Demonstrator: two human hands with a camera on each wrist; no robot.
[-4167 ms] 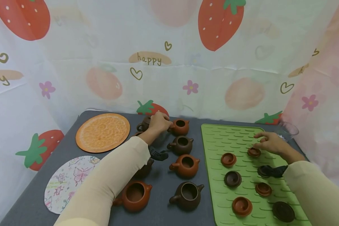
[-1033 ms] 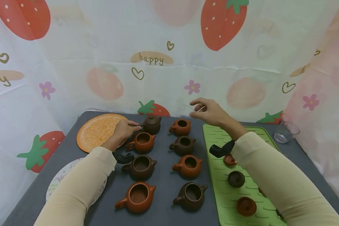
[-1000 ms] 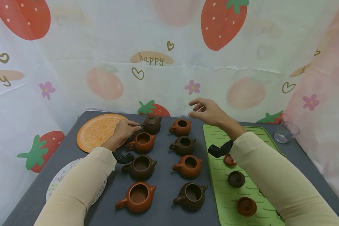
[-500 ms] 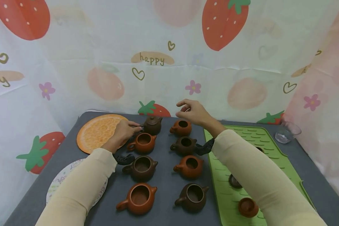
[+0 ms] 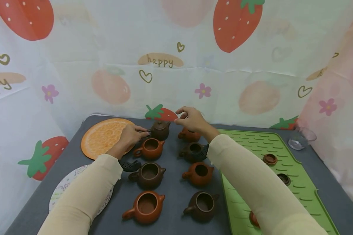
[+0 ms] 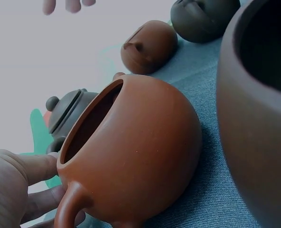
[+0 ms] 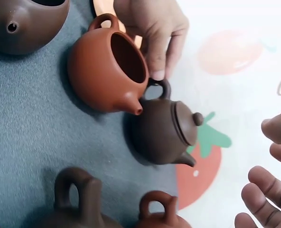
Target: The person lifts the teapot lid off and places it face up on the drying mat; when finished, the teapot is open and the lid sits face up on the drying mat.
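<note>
At the back of the table a dark brown teapot (image 5: 160, 132) carries its lid. My left hand (image 5: 130, 136) holds its handle, and the right wrist view shows the thumb and fingertips (image 7: 157, 72) on that loop. My right hand (image 5: 191, 119) is raised with loosely bent fingers, to the right of the lidded teapot and over a small red-brown teapot (image 5: 189, 135); nothing is in its grasp. Just in front of the lidded teapot sits a lidless red-brown teapot (image 5: 151, 155), its handle close to my left hand.
Several lidless teapots stand in two columns, among them a dark one (image 5: 149, 183) and a red-brown one (image 5: 148, 215). Lids (image 5: 270, 159) lie on a green mat (image 5: 238, 137), partly hidden by my right sleeve. A glass cup (image 5: 301, 139) and an orange round mat (image 5: 98, 140) flank them.
My left hand has gone from over the dark teapot to its handle, and the teapot's lid now shows. My right hand has left the green mat and drifted left toward the lidded teapot.
</note>
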